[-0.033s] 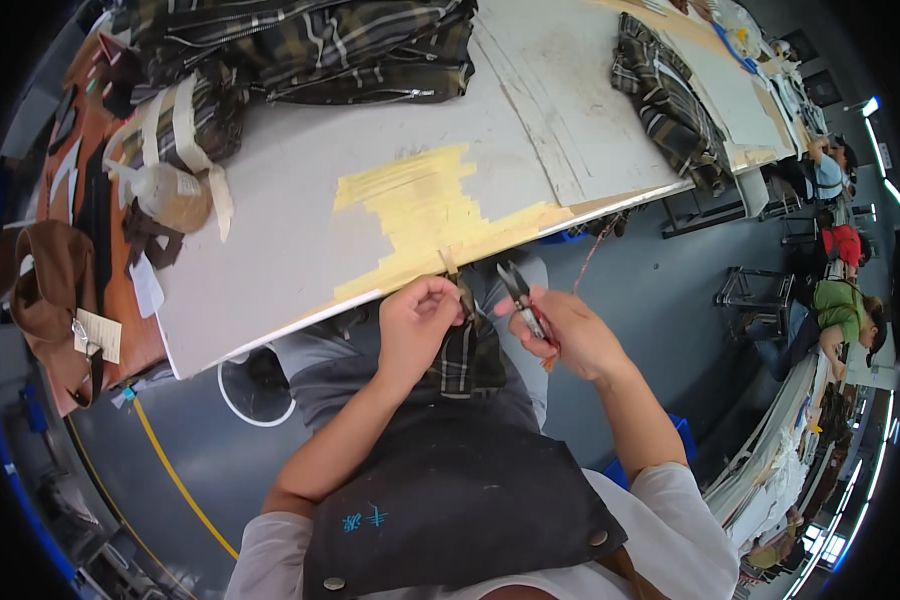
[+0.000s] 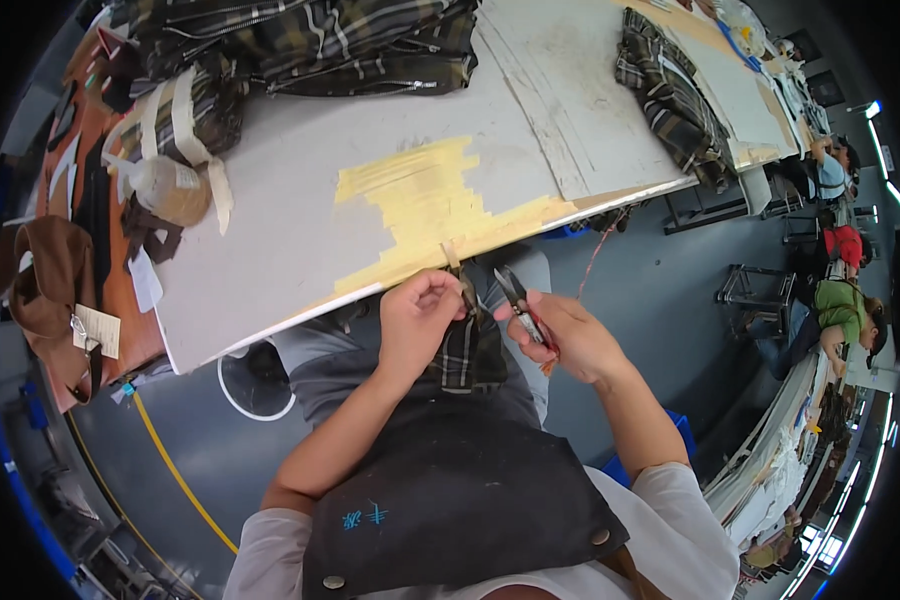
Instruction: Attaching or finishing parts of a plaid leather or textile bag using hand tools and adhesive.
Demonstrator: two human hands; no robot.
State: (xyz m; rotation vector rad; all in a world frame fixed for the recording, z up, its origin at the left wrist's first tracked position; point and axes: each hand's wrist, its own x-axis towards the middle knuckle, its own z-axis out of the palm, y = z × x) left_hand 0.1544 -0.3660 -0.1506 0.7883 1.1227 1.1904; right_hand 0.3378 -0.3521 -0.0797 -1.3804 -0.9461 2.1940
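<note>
My left hand (image 2: pixel 425 320) pinches the upper end of a dark plaid fabric piece (image 2: pixel 468 362) just below the table's near edge. The fabric hangs down over my lap, and its top is partly hidden behind my fingers. A small tan strip (image 2: pixel 450 255) lies over the taped edge just above that pinch. In my right hand (image 2: pixel 575 340), to the right of the fabric, is a pair of thread snips (image 2: pixel 522 305). Their dark blades point up and left, apart from the fabric. A reddish cord (image 2: pixel 598 255) runs from the table edge down toward the right hand.
Yellow tape covers part of the pale tabletop (image 2: pixel 290 200). Plaid zippered bags (image 2: pixel 360 50) are heaped at the back left, near a plastic bottle (image 2: pixel 175 190) and a brown strap (image 2: pixel 45 290). More plaid fabric (image 2: pixel 670 95) lies back right. A metal stool (image 2: pixel 755 295) and co-workers are at right.
The table and its things sit slightly higher in the picture. The snips' blades look a little closer together. Both hands keep nearly the same place.
</note>
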